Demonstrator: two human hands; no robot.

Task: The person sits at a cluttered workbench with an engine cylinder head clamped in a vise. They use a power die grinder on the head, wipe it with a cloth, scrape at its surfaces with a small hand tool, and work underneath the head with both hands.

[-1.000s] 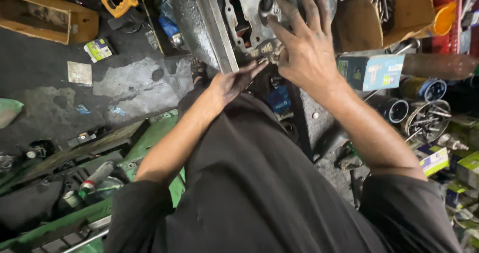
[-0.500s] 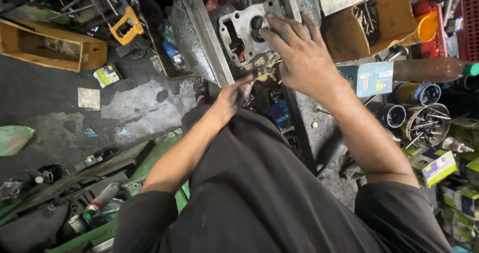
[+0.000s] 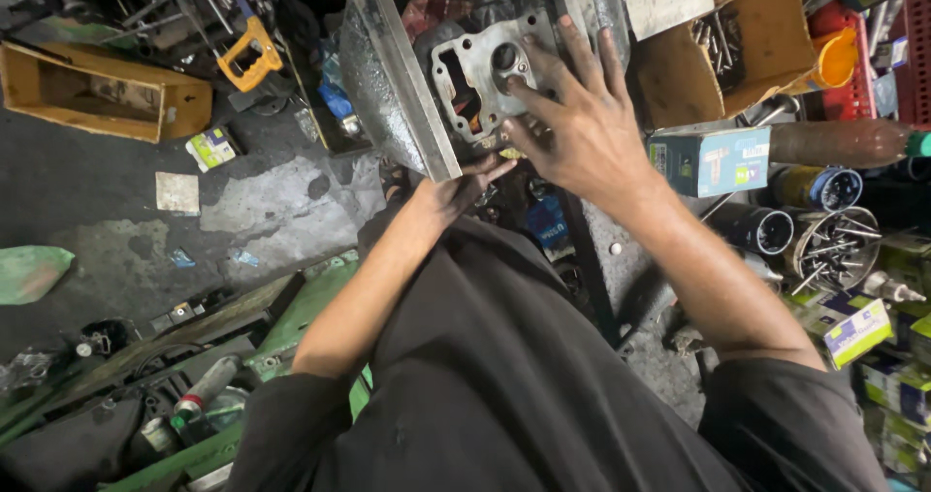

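Both hands stay spread on the grey metal casting (image 3: 480,70), right hand (image 3: 582,128) flat, left hand (image 3: 456,191) beneath.

My right hand (image 3: 582,133) lies spread, fingers open, on a grey metal engine casting (image 3: 475,75) with 2 openings. My left hand (image 3: 456,193) reaches under its lower edge, beside a slanted steel bar (image 3: 402,85). A cardboard box (image 3: 722,51) of bolts sits just right, an orange-handled tool (image 3: 250,54) well left.
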